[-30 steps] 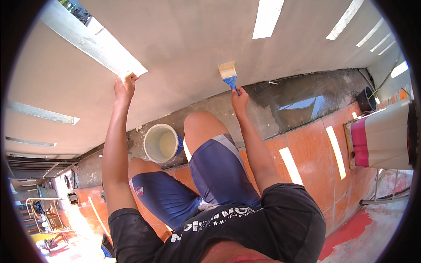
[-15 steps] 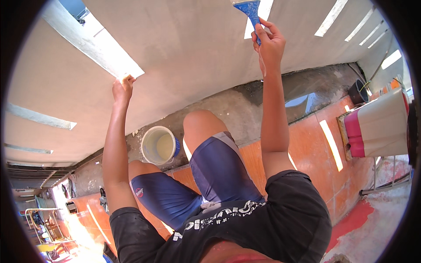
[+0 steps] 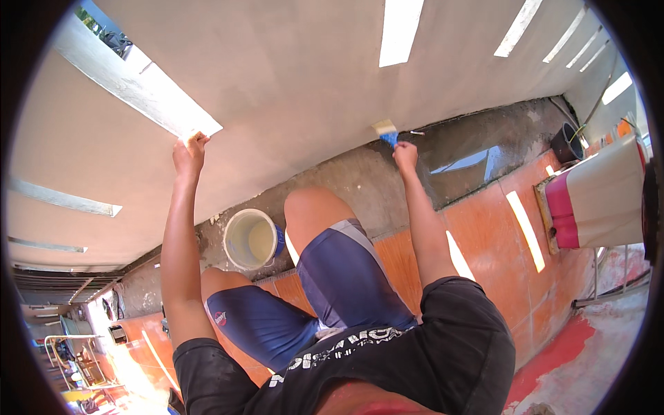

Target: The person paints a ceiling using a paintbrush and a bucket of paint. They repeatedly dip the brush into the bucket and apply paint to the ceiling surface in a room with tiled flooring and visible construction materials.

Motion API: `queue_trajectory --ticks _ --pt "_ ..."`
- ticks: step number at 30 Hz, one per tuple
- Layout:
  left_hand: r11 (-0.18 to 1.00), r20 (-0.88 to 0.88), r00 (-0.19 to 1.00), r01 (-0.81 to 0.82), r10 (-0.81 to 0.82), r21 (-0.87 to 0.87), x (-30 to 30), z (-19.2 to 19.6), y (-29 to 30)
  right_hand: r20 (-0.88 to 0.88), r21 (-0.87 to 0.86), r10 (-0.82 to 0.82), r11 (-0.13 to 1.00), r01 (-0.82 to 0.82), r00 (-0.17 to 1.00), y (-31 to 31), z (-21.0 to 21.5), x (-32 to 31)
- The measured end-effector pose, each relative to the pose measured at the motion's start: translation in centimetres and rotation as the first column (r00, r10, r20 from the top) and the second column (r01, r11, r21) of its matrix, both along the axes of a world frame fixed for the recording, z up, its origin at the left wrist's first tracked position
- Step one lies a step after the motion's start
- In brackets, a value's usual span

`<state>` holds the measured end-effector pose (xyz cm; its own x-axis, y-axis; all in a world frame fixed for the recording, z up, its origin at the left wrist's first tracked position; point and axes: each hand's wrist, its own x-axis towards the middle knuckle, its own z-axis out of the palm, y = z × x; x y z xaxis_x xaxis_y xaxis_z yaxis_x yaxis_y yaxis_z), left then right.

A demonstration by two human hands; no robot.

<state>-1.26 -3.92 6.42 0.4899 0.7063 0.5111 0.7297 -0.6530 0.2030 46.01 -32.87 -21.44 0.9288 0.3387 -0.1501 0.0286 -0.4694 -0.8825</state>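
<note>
No packages, signs or screens are seen. Two printed marks are found on clothing only. A small oval badge [image 3: 220, 318], white with red, is set on the blue shorts [image 3: 263, 325], on the thigh toward the lower left of the view. A band of white block lettering [image 3: 339, 349] is printed across the black shirt [image 3: 387, 366] at the bottom centre, curved along the cloth.

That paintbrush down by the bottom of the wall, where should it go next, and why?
Probably a stroke back up the pale wall. The right hand holds the blue-handled paintbrush with its bristles at the wall's lowest edge, just above the grey concrete strip. The left hand braces at a bright opening.
</note>
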Motion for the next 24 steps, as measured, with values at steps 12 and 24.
queue_trajectory --ticks 12,24 --pt "0.999 -0.015 0.999 0.031 -0.031 0.032 0.4 0.5 -0.4 0.093 0.804 0.206 0.561 -0.195 0.974 -4.4 19.6 2.6" --pt "0.999 0.000 1.000 -0.031 0.031 -0.022 1.1 0.7 -1.1 -0.020 -0.144 -0.122 0.982 0.118 0.992 -1.8 -7.7 3.1"
